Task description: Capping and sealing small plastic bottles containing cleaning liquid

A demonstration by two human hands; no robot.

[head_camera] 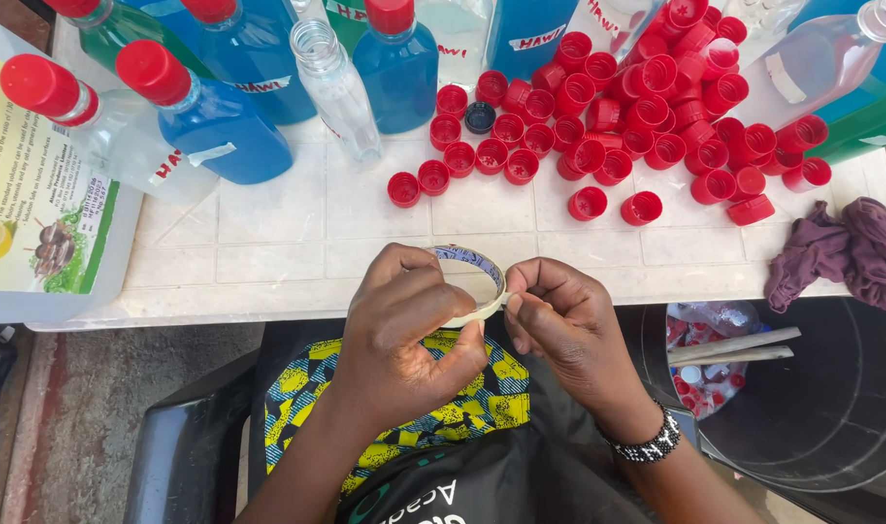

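Left hand [404,325] closed around a light, stiff roll of masking tape [477,281], gripped by its rim, while right hand [559,320] pinched its thin, sticky, tear-prone free end.

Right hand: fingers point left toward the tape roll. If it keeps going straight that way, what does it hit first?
The right hand would meet the tape roll first, its fingertips already at the rim; just beyond is the left hand holding it. Depth unclear.
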